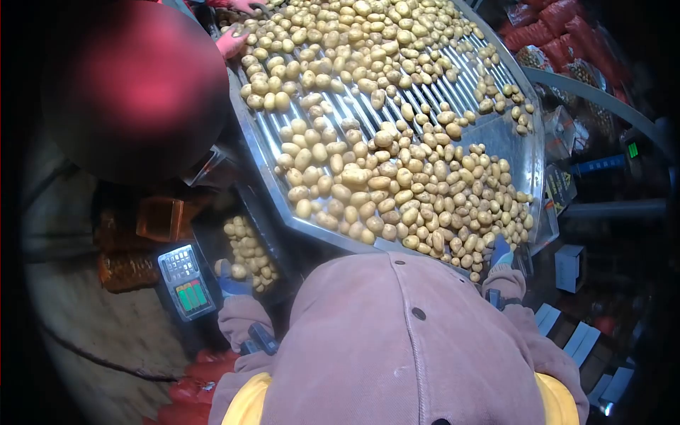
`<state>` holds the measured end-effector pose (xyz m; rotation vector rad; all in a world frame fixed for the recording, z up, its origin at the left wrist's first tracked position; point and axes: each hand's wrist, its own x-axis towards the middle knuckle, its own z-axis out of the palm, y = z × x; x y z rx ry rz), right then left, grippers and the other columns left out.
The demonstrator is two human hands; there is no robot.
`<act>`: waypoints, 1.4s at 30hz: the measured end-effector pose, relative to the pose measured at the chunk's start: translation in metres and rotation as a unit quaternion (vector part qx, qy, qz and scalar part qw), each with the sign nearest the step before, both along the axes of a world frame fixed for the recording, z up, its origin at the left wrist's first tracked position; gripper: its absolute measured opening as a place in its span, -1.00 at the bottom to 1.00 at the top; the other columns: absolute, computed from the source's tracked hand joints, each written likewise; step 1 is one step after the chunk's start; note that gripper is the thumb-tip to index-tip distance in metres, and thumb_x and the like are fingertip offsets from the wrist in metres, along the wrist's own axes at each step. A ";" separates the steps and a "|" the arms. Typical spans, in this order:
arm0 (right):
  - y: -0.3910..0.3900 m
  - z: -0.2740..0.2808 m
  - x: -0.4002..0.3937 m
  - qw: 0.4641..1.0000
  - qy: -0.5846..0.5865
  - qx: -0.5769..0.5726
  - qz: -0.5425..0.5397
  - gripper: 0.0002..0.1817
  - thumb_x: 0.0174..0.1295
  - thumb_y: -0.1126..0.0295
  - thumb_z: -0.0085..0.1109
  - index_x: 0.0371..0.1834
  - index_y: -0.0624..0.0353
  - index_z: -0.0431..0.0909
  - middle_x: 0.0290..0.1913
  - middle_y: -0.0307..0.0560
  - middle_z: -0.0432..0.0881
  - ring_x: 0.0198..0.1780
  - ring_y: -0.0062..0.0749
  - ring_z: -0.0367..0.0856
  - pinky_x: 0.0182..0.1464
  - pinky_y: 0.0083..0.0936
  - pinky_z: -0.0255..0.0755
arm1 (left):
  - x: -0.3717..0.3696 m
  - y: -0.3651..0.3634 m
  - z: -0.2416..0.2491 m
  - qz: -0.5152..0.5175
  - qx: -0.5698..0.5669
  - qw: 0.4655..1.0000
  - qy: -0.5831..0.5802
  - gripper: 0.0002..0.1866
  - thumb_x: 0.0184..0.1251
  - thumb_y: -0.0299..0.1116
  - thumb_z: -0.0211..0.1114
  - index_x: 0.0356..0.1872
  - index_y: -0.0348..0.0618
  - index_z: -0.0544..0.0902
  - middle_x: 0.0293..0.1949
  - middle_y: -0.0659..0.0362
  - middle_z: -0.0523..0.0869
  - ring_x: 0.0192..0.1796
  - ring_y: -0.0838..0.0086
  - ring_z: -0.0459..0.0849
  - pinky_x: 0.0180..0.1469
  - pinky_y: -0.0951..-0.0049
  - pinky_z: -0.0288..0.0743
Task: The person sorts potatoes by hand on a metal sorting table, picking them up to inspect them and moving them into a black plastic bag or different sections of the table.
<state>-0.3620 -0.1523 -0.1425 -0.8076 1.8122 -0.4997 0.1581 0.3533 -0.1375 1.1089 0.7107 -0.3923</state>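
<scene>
My left hand, in a blue and grey glove, is at the near left side of a dark tray that holds a heap of potatoes. Its fingers reach up along the tray's side, apart from one another, beside the lowest potatoes. Over on the right, my right hand wears a blue glove and rests at the near edge of the large potato pile. The fingers there are stretched out against the potatoes. This pile lies on a metal sorting table with a slatted bed.
A scale keypad with green keys stands left of the tray. Another person's pink-gloved hand is at the table's far left edge. Red mesh sacks are stacked at the back right. A blurred round red and dark shape blocks the upper left.
</scene>
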 end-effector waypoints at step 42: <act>0.124 0.050 0.095 0.787 0.346 -0.392 0.328 -0.60 0.19 0.22 0.23 0.12 -0.03 0.61 0.32 0.00 0.46 0.11 0.03 0.45 0.20 -0.08 0.32 | -0.010 -0.495 0.071 -0.763 0.237 0.294 -0.525 -0.35 0.04 -0.27 0.44 0.23 0.05 0.43 0.14 -0.08 0.51 0.24 -0.03 0.49 0.22 0.07 0.42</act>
